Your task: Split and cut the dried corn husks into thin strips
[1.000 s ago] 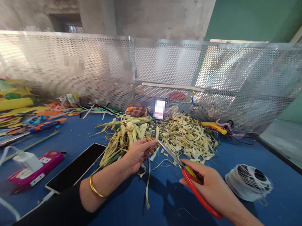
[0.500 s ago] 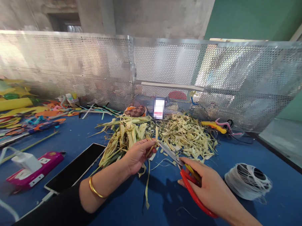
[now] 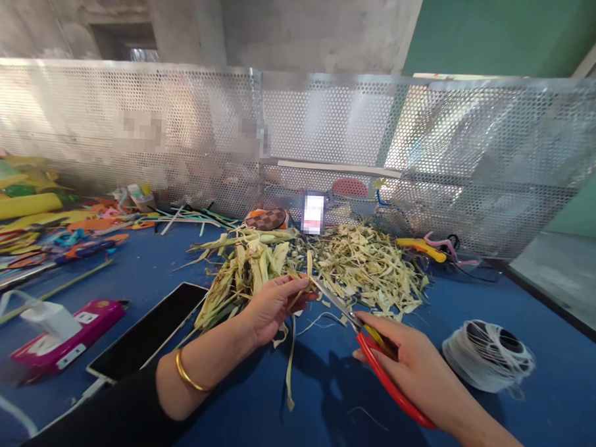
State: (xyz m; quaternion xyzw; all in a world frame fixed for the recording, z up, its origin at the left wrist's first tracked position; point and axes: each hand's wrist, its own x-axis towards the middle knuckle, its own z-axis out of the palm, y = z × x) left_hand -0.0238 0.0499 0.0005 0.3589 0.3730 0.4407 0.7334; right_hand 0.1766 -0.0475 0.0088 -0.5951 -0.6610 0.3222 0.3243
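Note:
My left hand [image 3: 274, 308] pinches a pale strip of dried husk [image 3: 309, 263]; one end pokes up above the fingers. A longer husk strip [image 3: 290, 375] hangs below that hand. In my right hand [image 3: 410, 367] is a pair of scissors [image 3: 371, 348] with red and yellow handles. Their blade tips reach the held husk beside my left fingertips, with the blades nearly together. Behind my left hand lies a bundle of dried husks [image 3: 251, 261]. A heap of cut husk scraps [image 3: 369, 273] spreads beyond the scissors.
A spool of white string [image 3: 488, 357] stands at right. To the left lie a black-screened phone [image 3: 148, 329] on a cable and a magenta power strip [image 3: 96, 320]. Colourful scraps [image 3: 55, 226] cover the far left. A perforated metal screen [image 3: 331, 133] borders the blue table [image 3: 250, 406].
The scissor blades have drawn closer together at the husk, and the red handle has swung slightly. My left hand stays nearly still, holding the same strip.

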